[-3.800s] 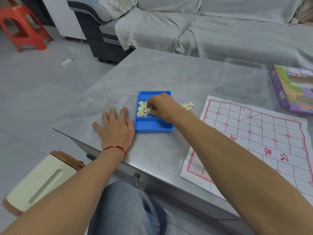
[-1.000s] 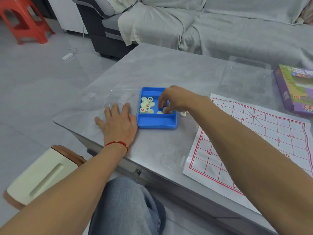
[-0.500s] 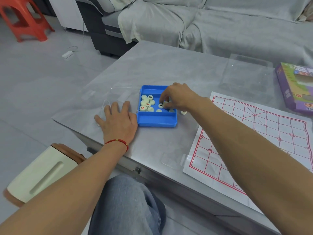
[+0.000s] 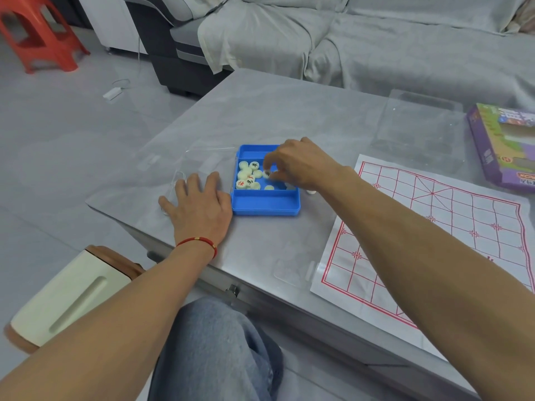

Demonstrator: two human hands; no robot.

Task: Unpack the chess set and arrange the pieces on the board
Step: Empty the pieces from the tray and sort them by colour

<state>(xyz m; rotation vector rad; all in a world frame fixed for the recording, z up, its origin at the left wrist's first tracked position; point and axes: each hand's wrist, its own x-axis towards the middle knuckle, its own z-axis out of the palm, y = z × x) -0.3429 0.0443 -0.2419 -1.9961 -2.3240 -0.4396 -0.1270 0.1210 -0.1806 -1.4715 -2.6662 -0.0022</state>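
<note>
Unpacking is judged to be under way: the blue tray [image 4: 265,203] lies uncovered on the tabletop [image 4: 260,111], most pieces [image 4: 247,178] are heaped in its far compartment, and no piece is seen on the visible part of the paper board [image 4: 434,227] to the right. One piece [image 4: 266,174] is pinched by the right hand [image 4: 298,163] over the tray. The left hand [image 4: 199,204] is pressed flat, fingers relaxed, just left of the tray.

— What do I see here?
— Smooth blue plastic tray [image 4: 265,202]; glossy cream pieces [image 4: 246,176]; thin paper board [image 4: 451,233]; matt stone-look grey table [image 4: 260,111]; clear plastic lid [image 4: 419,131].
</note>
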